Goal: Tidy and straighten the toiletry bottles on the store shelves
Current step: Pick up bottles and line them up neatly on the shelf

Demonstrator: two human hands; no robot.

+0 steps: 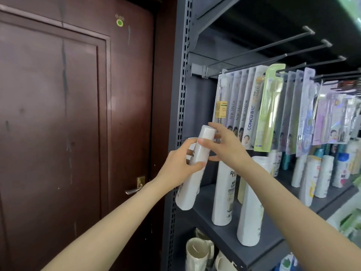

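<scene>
A tall white bottle (190, 188) is tilted at the left end of the grey shelf (224, 229), its base lifted near the shelf's front corner. My left hand (178, 166) grips its middle. My right hand (224, 146) holds its upper part just below the white cap (207, 132). Two more tall white bottles (223, 194) (250, 212) stand upright to the right, partly behind my right forearm. Further right, several white bottles (310, 178) stand in rows on the same shelf.
Packaged toothbrushes (252, 108) hang from pegs just above the bottles. The perforated shelf upright (180, 94) stands left of the held bottle, with a dark brown door (78, 114) beyond it. White cups (196, 253) sit on the lower shelf.
</scene>
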